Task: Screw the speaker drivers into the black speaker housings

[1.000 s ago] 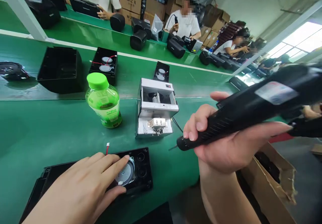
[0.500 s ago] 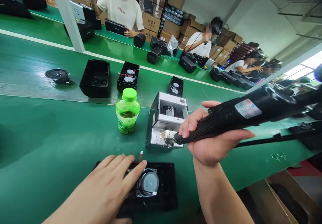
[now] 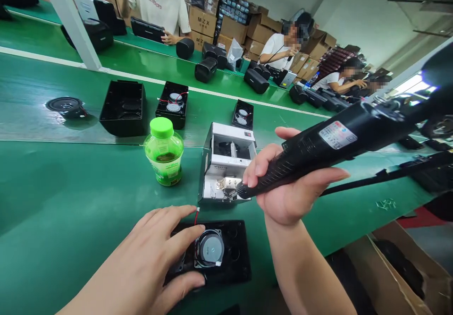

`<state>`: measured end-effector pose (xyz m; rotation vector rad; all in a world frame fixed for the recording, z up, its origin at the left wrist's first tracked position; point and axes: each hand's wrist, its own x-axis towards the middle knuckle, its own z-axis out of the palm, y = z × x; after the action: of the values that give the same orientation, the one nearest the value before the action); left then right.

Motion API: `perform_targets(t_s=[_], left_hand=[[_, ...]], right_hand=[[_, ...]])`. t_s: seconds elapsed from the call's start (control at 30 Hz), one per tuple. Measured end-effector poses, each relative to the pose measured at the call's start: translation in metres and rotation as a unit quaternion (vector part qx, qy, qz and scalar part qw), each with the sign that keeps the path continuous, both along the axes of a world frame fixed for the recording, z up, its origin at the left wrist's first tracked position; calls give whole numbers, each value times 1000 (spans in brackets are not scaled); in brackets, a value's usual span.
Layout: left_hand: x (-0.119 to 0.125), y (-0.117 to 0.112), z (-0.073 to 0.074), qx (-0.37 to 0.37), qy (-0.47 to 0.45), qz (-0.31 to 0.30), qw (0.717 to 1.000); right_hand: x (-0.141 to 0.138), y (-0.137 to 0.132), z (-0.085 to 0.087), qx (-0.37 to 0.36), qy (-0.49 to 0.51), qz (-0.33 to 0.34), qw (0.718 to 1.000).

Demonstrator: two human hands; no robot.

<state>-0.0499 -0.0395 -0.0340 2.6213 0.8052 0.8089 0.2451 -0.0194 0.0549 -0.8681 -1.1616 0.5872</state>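
My right hand [image 3: 288, 183] is wrapped round a black electric screwdriver [image 3: 304, 154], which tilts down to the left. Its tip is at the front of a white and black screw feeder [image 3: 228, 164]; whether a screw sits on the bit is too small to tell. My left hand [image 3: 159, 253] lies spread over the left part of a black speaker panel [image 3: 235, 251], thumb and fingers apart. Beside those fingers, a round silver-backed speaker driver [image 3: 211, 249] sits in the panel. A red wire with a white plug [image 3: 197, 213] sticks up at the panel's far edge.
A green-capped bottle [image 3: 163, 152] stands left of the feeder. Farther back are an open black speaker box [image 3: 123, 107], a loose speaker [image 3: 66, 106] and two panels with drivers. Loose screws [image 3: 385, 204] lie at the right, above a cardboard box [image 3: 406, 268]. Co-workers sit across the bench.
My left thumb has come into view at the panel's near side, and the fingers have shifted slightly. The screwdriver tip stays at the feeder. The whole view has shifted a little.
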Motion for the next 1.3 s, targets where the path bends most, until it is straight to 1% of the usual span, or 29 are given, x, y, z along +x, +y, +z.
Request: perform_targets(t_s=[0.1,0.17,0.27,0.37,0.43,0.5,0.6,0.7,0.83,0.97,1.03,1.17,1.3], left_hand=[[8,-3,2,15,-21,-2,1000],[16,-4,4,24,-38,1,999],[30,-6,11,19,-58,1,998],[42,-7,19,14,-50,-10,999],[45,-8,19,19,-35,-10,999],[45,-9,15,37,-19,-5,999],[44,-9,5,87,19,-4,996],[45,-7,-1,113,73,-15,991],[51,-2,-1,88,105,-17,990],[53,-3,1,60,117,-12,991],[53,-5,1,55,117,-9,992],[53,-8,-2,44,106,6,993],[52,-8,-5,34,101,-5,994]], right_hand=[[-1,-15,11,-6,10,11,1000],[-2,-33,22,-22,13,17,1000],[-6,-65,37,-32,42,6,999],[-10,-87,39,-27,39,6,999],[-12,-93,35,-30,29,4,999],[-12,-92,28,-32,35,9,999],[-10,-83,16,-52,66,42,996],[-9,-74,5,-68,81,47,993],[-14,-65,-10,-75,94,52,991],[-18,-60,-22,-74,137,64,986],[-17,-60,-24,-72,153,68,983],[-11,-61,-24,-90,148,93,980],[-9,-61,-26,-94,150,94,980]])
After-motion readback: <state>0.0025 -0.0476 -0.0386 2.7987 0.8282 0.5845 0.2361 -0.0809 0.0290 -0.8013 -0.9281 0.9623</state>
